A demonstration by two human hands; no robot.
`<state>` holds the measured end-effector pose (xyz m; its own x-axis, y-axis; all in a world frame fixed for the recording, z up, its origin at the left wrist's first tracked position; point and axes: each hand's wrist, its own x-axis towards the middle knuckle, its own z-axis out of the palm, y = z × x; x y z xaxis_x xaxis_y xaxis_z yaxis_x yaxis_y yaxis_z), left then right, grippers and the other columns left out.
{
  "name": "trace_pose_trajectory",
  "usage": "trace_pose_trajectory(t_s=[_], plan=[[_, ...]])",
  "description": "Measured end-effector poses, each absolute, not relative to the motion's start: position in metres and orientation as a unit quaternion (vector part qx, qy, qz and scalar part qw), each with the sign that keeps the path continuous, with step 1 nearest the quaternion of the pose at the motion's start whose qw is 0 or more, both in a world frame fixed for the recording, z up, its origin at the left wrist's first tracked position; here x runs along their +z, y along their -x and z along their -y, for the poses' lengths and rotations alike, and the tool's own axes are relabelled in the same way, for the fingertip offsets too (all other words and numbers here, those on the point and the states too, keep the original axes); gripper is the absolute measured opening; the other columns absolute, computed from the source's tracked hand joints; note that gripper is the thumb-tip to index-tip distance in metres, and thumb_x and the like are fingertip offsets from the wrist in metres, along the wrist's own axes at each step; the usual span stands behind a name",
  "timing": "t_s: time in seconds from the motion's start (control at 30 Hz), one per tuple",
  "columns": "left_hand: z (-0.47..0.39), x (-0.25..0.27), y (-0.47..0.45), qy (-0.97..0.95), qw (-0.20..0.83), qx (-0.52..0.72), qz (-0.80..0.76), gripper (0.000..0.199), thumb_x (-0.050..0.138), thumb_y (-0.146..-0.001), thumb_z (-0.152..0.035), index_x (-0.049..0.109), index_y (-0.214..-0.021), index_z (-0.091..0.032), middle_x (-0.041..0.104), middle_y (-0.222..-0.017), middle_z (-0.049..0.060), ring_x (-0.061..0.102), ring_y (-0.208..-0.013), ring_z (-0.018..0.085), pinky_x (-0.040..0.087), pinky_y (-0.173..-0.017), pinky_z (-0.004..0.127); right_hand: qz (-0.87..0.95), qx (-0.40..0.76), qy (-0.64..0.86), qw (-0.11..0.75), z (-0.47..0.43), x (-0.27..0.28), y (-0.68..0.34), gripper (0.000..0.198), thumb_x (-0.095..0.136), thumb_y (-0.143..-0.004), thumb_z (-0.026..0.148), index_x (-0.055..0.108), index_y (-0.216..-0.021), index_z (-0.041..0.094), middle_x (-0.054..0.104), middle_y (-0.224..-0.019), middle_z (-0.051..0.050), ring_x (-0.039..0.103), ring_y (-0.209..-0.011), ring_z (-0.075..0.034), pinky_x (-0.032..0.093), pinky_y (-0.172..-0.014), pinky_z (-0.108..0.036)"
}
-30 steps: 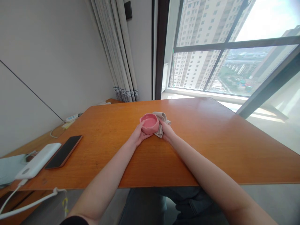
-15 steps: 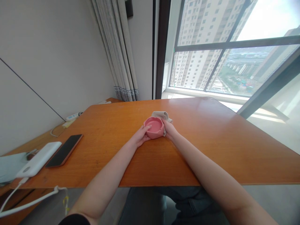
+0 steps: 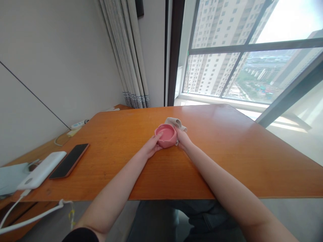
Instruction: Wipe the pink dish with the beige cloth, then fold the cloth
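The left hand (image 3: 152, 147) is pinching the pink bowl (image 3: 168, 137) at its eight o'clock side, the thumb lying over the rim onto the inside and the fingers curling beneath the outer wall. The right hand (image 3: 183, 138) is holding a pale cloth (image 3: 173, 121) against the bowl at about three o'clock; its fingertips are partly hiding, so how tightly they are closing I cannot tell. The cloth is bunching up past the rim, from twelve to two o'clock, with a small end showing below the hand.

The bowl is facing upward above the middle of the wooden counter (image 3: 161, 174); whether its base is touching the wood I cannot tell. Farther out, between eight and nine o'clock from the bowl, a dark-faced phone (image 3: 70, 161) is lying on the counter, and just beyond it a white slab-shaped device (image 3: 41, 170) is resting with a white cable (image 3: 12, 206) running from its near end. At eleven o'clock a grey curtain (image 3: 126, 50) is hanging, while between one and two o'clock a large window (image 3: 212, 72) is letting in daylight.
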<state>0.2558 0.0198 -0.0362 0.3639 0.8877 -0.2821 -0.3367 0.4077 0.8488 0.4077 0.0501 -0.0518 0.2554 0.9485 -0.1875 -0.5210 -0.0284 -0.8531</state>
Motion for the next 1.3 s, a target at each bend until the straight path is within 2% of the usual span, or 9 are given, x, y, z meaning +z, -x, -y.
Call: trace_pose_trajectory(t_s=[0.17, 0.37, 0.53, 0.63, 0.83, 1.1, 1.2, 1.3], plan=[[-0.021, -0.036, -0.258, -0.345, 0.719, 0.442, -0.411, 0.042, 0.068, -0.076, -0.042, 0.064, -0.109, -0.017, 0.067, -0.110, 0.012, 0.064, -0.096, 0.020, 0.055, -0.079, 0.030, 0.212, 0.602, 0.445, 0.628, -0.048, -0.049, -0.407, 0.019, 0.062, -0.080, 0.034, 0.061, -0.092, 0.019, 0.071, -0.082, -0.002, 0.066, -0.073, -0.014, 0.056, -0.064, -0.025], [-0.028, -0.032, -0.253, -0.316, 0.683, 0.536, -0.383, 0.047, 0.072, -0.074, -0.036, 0.056, -0.116, -0.021, 0.064, -0.112, 0.008, 0.064, -0.091, 0.016, 0.055, -0.081, 0.029, 0.218, 0.602, 0.391, 0.662, -0.039, -0.038, -0.394, 0.015, 0.061, -0.081, 0.023, 0.062, -0.095, 0.020, 0.072, -0.090, -0.002, 0.068, -0.082, -0.015, 0.057, -0.073, -0.025], [-0.020, -0.028, -0.253, -0.337, 0.746, 0.440, -0.369, 0.055, 0.067, -0.075, -0.051, 0.053, -0.120, -0.023, 0.063, -0.114, 0.010, 0.065, -0.089, 0.018, 0.056, -0.079, 0.035, 0.215, 0.586, 0.414, 0.663, -0.038, -0.037, -0.397, 0.015, 0.061, -0.080, 0.028, 0.062, -0.093, 0.020, 0.072, -0.088, -0.002, 0.068, -0.082, -0.014, 0.056, -0.071, -0.022], [-0.016, -0.026, -0.255, -0.326, 0.766, 0.409, -0.373, 0.049, 0.065, -0.077, -0.049, 0.056, -0.118, -0.023, 0.063, -0.116, 0.009, 0.065, -0.090, 0.019, 0.056, -0.077, 0.035, 0.226, 0.585, 0.428, 0.650, -0.039, -0.038, -0.399, 0.017, 0.061, -0.080, 0.031, 0.062, -0.093, 0.020, 0.071, -0.091, -0.003, 0.068, -0.086, -0.014, 0.056, -0.074, -0.023], [-0.025, -0.024, -0.252, -0.252, 0.723, 0.524, -0.373, 0.040, 0.057, -0.084, -0.044, 0.055, -0.119, -0.024, 0.065, -0.111, 0.006, 0.065, -0.082, 0.016, 0.056, -0.068, 0.030, 0.256, 0.597, 0.391, 0.652, -0.032, -0.038, -0.387, 0.022, 0.061, -0.080, 0.031, 0.061, -0.100, 0.022, 0.070, -0.106, -0.003, 0.065, -0.102, -0.017, 0.055, -0.086, -0.027], [-0.031, -0.021, -0.248, -0.206, 0.677, 0.622, -0.335, 0.038, 0.056, -0.084, -0.037, 0.055, -0.119, -0.023, 0.067, -0.106, 0.005, 0.065, -0.084, 0.017, 0.056, -0.073, 0.031, 0.322, 0.619, 0.406, 0.590, -0.025, -0.032, -0.390, 0.026, 0.057, -0.084, 0.034, 0.060, -0.108, 0.024, 0.065, -0.120, -0.003, 0.061, -0.111, -0.018, 0.052, -0.092, -0.031], [-0.029, -0.018, -0.250, -0.201, 0.661, 0.647, -0.322, 0.035, 0.056, -0.083, -0.036, 0.056, -0.116, -0.022, 0.067, -0.103, 0.005, 0.065, -0.085, 0.018, 0.056, -0.074, 0.032, 0.334, 0.629, 0.416, 0.565, -0.028, -0.031, -0.398, 0.022, 0.059, -0.083, 0.031, 0.062, -0.103, 0.022, 0.067, -0.114, -0.005, 0.063, -0.106, -0.018, 0.052, -0.093, -0.032], [-0.028, -0.016, -0.250, -0.187, 0.667, 0.652, -0.308, 0.032, 0.056, -0.082, -0.034, 0.058, -0.111, -0.020, 0.068, -0.100, 0.006, 0.065, -0.084, 0.018, 0.056, -0.075, 0.035, 0.371, 0.664, 0.460, 0.458, -0.029, -0.034, -0.404, 0.023, 0.064, -0.078, 0.032, 0.064, -0.096, 0.018, 0.071, -0.101, -0.008, 0.067, -0.096, -0.022, 0.054, -0.086, -0.037]])
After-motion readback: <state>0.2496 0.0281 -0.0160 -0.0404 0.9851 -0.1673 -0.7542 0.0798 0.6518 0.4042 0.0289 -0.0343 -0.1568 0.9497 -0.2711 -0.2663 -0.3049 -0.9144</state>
